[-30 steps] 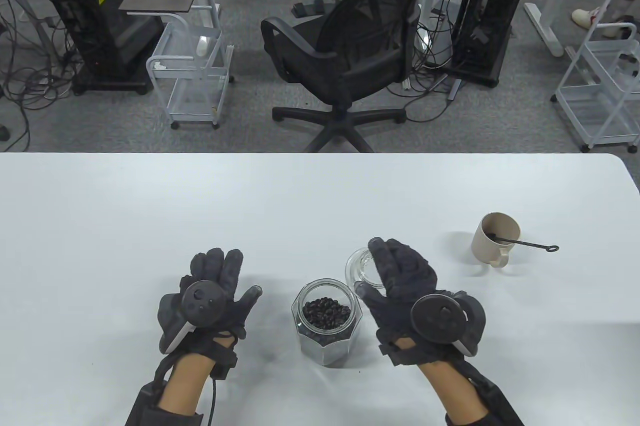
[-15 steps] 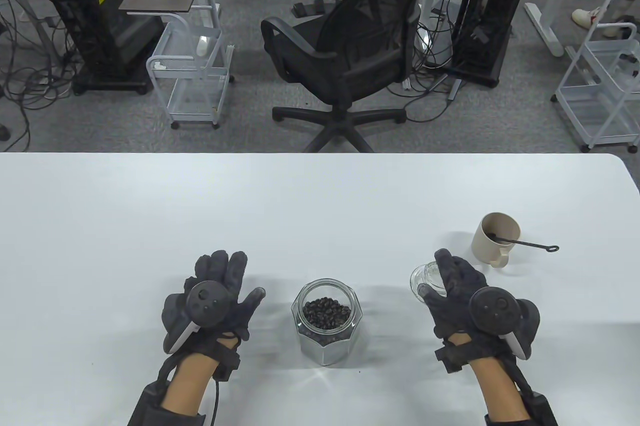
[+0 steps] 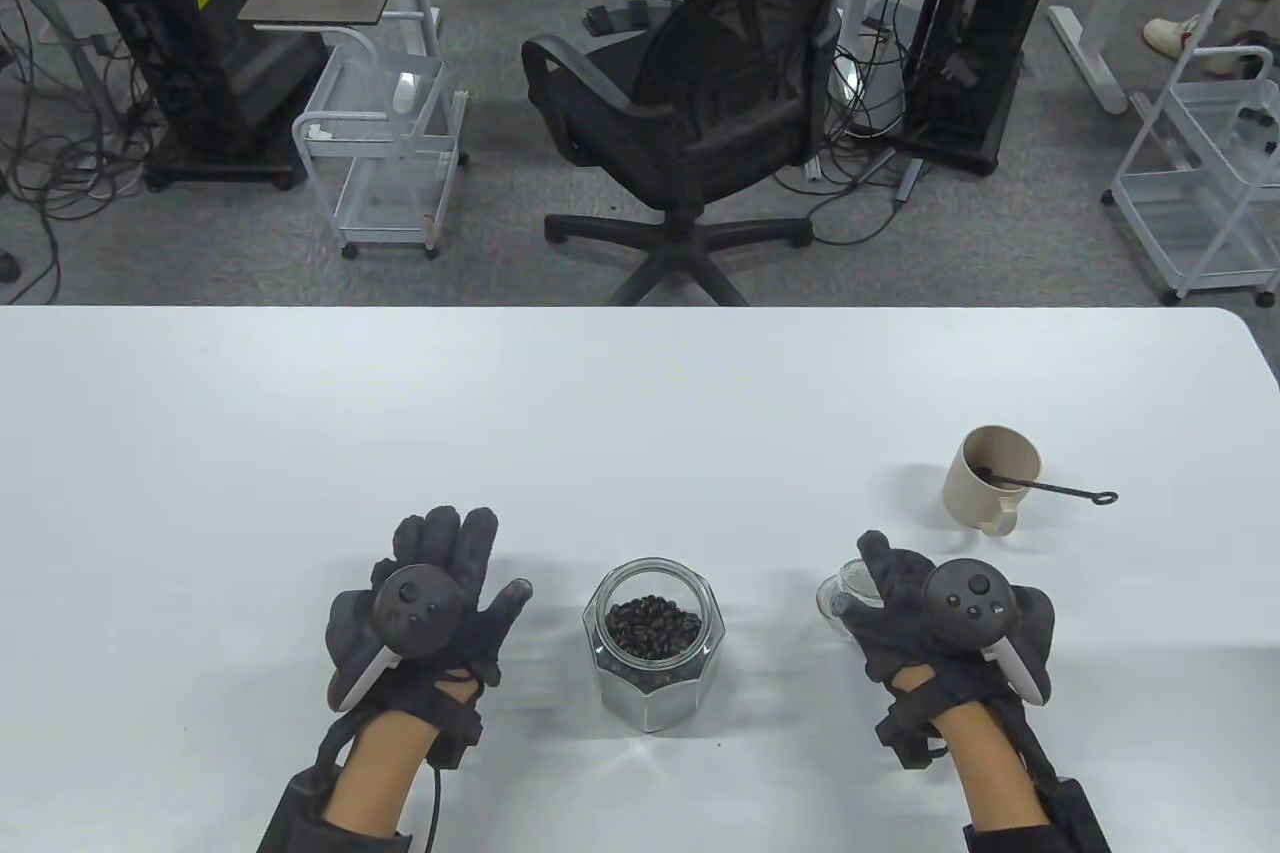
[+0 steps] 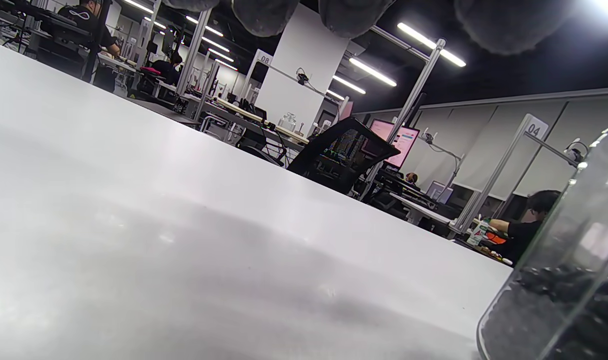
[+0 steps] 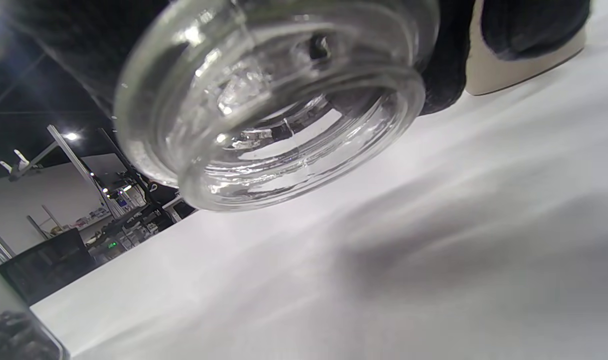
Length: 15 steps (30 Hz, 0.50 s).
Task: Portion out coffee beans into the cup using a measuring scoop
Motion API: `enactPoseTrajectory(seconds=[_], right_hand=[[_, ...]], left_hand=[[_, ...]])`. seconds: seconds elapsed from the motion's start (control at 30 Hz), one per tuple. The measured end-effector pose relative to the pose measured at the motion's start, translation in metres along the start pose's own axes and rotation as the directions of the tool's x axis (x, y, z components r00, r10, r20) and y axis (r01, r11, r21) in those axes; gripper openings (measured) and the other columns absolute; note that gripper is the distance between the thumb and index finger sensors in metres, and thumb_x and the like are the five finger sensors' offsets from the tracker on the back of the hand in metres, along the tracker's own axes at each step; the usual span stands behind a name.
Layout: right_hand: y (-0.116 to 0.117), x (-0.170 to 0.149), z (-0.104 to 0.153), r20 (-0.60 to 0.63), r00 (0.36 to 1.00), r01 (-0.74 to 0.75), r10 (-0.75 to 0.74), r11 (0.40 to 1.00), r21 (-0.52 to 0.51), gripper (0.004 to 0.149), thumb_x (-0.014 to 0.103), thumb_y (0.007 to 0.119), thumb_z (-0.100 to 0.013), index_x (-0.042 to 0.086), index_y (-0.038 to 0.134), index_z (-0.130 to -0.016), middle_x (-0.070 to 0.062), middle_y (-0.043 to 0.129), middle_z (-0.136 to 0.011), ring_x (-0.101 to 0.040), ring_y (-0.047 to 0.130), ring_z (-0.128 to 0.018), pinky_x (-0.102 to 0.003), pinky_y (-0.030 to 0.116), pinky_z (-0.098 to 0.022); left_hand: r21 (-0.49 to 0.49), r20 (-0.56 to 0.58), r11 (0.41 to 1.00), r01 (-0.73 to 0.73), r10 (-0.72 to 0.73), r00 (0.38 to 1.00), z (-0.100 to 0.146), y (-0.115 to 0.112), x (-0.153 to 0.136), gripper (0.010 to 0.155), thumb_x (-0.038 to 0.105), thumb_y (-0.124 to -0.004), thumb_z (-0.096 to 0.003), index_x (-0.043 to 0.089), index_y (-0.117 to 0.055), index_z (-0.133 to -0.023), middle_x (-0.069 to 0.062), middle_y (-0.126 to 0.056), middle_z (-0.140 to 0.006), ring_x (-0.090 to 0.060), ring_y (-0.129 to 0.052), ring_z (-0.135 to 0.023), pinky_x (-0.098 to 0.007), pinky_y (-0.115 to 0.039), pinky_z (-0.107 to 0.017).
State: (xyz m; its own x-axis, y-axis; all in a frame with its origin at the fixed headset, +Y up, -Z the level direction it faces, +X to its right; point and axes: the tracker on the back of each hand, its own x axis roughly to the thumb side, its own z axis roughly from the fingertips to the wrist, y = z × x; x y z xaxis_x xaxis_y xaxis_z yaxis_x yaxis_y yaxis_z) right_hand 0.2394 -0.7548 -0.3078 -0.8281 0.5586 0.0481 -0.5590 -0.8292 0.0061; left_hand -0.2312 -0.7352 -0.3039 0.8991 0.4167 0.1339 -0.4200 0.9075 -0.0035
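Note:
An open glass jar (image 3: 655,645) of dark coffee beans (image 3: 654,626) stands on the white table (image 3: 620,413) between my hands; its side shows in the left wrist view as the jar (image 4: 559,280). My right hand (image 3: 905,613) grips the clear glass lid (image 3: 845,588) low over the table, right of the jar; the right wrist view shows the lid (image 5: 278,105) from below, tilted. A beige cup (image 3: 990,478) stands at the far right with a black measuring scoop (image 3: 1060,490) resting in it, handle pointing right. My left hand (image 3: 450,583) lies flat with straight fingers, left of the jar.
The cup's base (image 5: 524,65) shows just beyond the lid in the right wrist view. Past the table's far edge stand a black office chair (image 3: 700,113), white wire carts (image 3: 385,143) and computer towers (image 3: 190,33).
My right hand carried the glass lid from beside the jar's mouth to the right and lowered it toward the table below the cup. The left hand barely shifted.

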Motion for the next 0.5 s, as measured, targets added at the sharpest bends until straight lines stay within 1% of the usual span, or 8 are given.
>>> enactPoseTrajectory(seconds=[0.5], right_hand=[[0.011,-0.007,-0.004,-0.031,0.997,-0.070,0.071,0.997,0.039,0.072,0.047,0.086,-0.046,0.015,0.059,-0.105,-0.030,0.060,-0.099,-0.066,0.070,-0.085,-0.079,0.054,-0.056]], left_hand=[[-0.013,-0.002,1.000,-0.005,0.005,1.000,0.000,-0.001,0.000,0.082,0.069,-0.059,-0.0473,0.027,-0.038,-0.114,-0.017,-0.033,-0.121,-0.055,-0.028,-0.111,-0.077,-0.033,-0.068]])
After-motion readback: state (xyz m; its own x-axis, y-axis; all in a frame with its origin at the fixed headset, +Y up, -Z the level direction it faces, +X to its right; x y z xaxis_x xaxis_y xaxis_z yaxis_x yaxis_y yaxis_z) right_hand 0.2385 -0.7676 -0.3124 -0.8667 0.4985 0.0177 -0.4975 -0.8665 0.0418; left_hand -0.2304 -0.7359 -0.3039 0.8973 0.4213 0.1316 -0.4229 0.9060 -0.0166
